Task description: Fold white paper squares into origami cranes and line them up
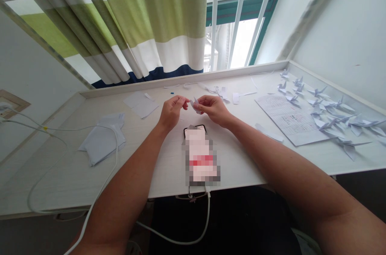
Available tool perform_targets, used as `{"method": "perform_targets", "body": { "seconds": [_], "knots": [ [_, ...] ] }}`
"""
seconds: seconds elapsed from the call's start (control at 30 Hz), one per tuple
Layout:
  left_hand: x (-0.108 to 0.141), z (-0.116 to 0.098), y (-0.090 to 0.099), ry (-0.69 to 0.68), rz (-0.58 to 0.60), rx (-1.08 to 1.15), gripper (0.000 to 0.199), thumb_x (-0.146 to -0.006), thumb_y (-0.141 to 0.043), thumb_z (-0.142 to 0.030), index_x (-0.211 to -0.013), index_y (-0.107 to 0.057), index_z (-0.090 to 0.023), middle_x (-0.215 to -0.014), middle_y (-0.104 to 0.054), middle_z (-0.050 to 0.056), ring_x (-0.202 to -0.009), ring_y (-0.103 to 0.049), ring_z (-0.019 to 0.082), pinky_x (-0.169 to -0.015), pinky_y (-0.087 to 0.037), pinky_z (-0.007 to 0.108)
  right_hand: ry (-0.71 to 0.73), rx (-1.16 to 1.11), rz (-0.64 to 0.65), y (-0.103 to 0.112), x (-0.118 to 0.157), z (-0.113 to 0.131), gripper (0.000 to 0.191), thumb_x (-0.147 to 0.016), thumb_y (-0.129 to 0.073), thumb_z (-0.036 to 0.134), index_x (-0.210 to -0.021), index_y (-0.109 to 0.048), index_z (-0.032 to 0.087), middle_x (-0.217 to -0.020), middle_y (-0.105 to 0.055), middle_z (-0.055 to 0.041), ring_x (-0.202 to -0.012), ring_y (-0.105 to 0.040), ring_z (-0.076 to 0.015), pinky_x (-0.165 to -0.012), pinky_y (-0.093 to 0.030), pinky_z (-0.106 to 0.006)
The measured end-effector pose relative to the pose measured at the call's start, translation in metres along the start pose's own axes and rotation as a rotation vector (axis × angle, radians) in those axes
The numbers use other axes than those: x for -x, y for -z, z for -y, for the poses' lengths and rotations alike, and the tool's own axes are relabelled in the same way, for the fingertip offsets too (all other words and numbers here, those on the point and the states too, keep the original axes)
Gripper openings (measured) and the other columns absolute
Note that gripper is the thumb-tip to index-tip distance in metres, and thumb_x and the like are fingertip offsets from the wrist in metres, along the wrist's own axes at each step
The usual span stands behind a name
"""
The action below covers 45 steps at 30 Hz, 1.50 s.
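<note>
Between thumb and fingers, my right hand (212,108) pinches a small folded white paper crane (195,107), its points sticking up. My left hand (173,111) is close beside it on the left, fingers curled into a pinch. The left fingertips come right up to the crane's pointed end; whether they grip it is too small to tell. Both hands are above the white desk (163,158), just beyond a phone (202,162) whose screen is blurred out. Several finished paper cranes (327,124) lie grouped at the desk's right side.
A printed sheet (289,120) lies under some cranes. Paper stacks (104,138) and loose white sheets (141,104) are on the left. Paper scraps (222,94) lie toward the back rim. A white charging cable (208,214) runs from the phone over the front edge; another cable (116,142) crosses the left.
</note>
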<state>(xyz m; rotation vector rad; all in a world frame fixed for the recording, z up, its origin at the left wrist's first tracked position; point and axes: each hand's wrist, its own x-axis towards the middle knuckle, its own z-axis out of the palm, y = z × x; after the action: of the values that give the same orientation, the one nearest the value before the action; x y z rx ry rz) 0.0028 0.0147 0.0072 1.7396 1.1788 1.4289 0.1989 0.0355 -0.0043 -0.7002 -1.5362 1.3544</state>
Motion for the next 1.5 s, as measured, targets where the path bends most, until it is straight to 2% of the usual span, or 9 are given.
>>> {"method": "perform_targets", "body": {
  "seconds": [0.17,0.47,0.6,0.73,0.93,1.17,1.27,1.4,1.5],
  "knots": [
    [0.000,0.001,0.002,-0.002,0.019,-0.064,0.026,-0.088,-0.073,-0.043,-0.083,-0.075,-0.018,-0.078,-0.075,0.004,-0.075,-0.068,0.019,-0.079,-0.053,0.034,-0.004,-0.001,-0.003,0.000,0.000,-0.001,0.044,-0.074,-0.090,0.058,-0.085,-0.072,0.019,-0.075,-0.071,-0.0014,-0.071,-0.061,-0.0143,-0.067,-0.050,-0.032],
    [0.000,-0.001,0.005,-0.131,0.032,-0.207,0.019,-0.092,-0.065,-0.037,-0.082,-0.068,-0.021,-0.077,-0.073,0.002,-0.077,-0.068,0.019,-0.082,-0.053,0.034,0.008,0.019,0.003,0.001,0.000,0.000,0.046,-0.074,-0.089,0.060,-0.086,-0.072,0.019,-0.077,-0.071,-0.0017,-0.072,-0.061,-0.0146,-0.068,-0.050,-0.032],
    [0.000,-0.002,0.005,-0.102,0.033,-0.211,0.018,-0.090,-0.064,-0.035,-0.079,-0.065,-0.021,-0.075,-0.071,0.002,-0.076,-0.068,0.019,-0.078,-0.053,0.033,0.005,0.013,0.007,0.001,0.000,0.001,0.046,-0.073,-0.090,0.059,-0.086,-0.073,0.018,-0.076,-0.071,-0.0019,-0.071,-0.061,-0.0145,-0.068,-0.050,-0.032],
    [0.000,-0.003,0.004,-0.051,0.027,-0.176,0.018,-0.090,-0.064,-0.037,-0.083,-0.069,-0.021,-0.078,-0.073,0.003,-0.076,-0.069,0.019,-0.077,-0.053,0.033,-0.001,0.011,0.003,0.001,0.000,0.001,0.046,-0.074,-0.090,0.059,-0.086,-0.073,0.018,-0.076,-0.071,-0.0018,-0.071,-0.060,-0.0145,-0.067,-0.049,-0.032],
    [0.001,-0.003,0.002,-0.004,0.056,-0.100,0.028,-0.090,-0.068,-0.046,-0.084,-0.075,-0.019,-0.079,-0.076,0.005,-0.075,-0.069,0.019,-0.075,-0.054,0.032,-0.004,0.005,0.004,0.000,0.001,0.001,0.047,-0.073,-0.091,0.059,-0.085,-0.072,0.018,-0.075,-0.070,-0.0011,-0.071,-0.060,-0.0143,-0.067,-0.049,-0.032],
    [0.001,0.001,-0.003,0.037,-0.011,-0.041,0.032,-0.086,-0.075,-0.050,-0.082,-0.075,-0.018,-0.074,-0.074,0.004,-0.066,-0.065,0.017,-0.068,-0.052,0.031,0.006,-0.007,0.017,0.000,0.001,0.000,0.044,-0.075,-0.091,0.056,-0.083,-0.071,0.018,-0.075,-0.067,-0.0002,-0.070,-0.058,-0.0132,-0.067,-0.048,-0.031],
    [-0.001,0.001,0.003,0.025,0.029,-0.056,0.032,-0.087,-0.074,-0.050,-0.082,-0.075,-0.018,-0.073,-0.073,0.004,-0.067,-0.065,0.017,-0.068,-0.052,0.031,0.006,0.005,0.019,0.001,0.000,-0.002,0.044,-0.075,-0.090,0.057,-0.085,-0.071,0.018,-0.076,-0.068,-0.0007,-0.071,-0.058,-0.0139,-0.068,-0.048,-0.032],
    [-0.005,-0.001,0.018,-0.036,0.116,-0.228,0.030,-0.087,-0.075,-0.049,-0.079,-0.073,-0.020,-0.070,-0.072,0.004,-0.066,-0.064,0.018,-0.067,-0.050,0.032,0.006,0.019,0.017,0.001,-0.001,-0.003,0.045,-0.074,-0.090,0.058,-0.085,-0.071,0.019,-0.076,-0.067,-0.0008,-0.070,-0.057,-0.0139,-0.067,-0.048,-0.032],
    [-0.005,-0.004,0.025,-0.052,0.163,-0.267,0.030,-0.090,-0.072,-0.048,-0.079,-0.072,-0.020,-0.071,-0.073,0.005,-0.066,-0.066,0.019,-0.066,-0.051,0.033,0.018,0.025,0.018,0.002,-0.001,-0.003,0.046,-0.074,-0.090,0.059,-0.084,-0.071,0.019,-0.075,-0.067,-0.0010,-0.069,-0.056,-0.0140,-0.066,-0.047,-0.032]
  ]
}}
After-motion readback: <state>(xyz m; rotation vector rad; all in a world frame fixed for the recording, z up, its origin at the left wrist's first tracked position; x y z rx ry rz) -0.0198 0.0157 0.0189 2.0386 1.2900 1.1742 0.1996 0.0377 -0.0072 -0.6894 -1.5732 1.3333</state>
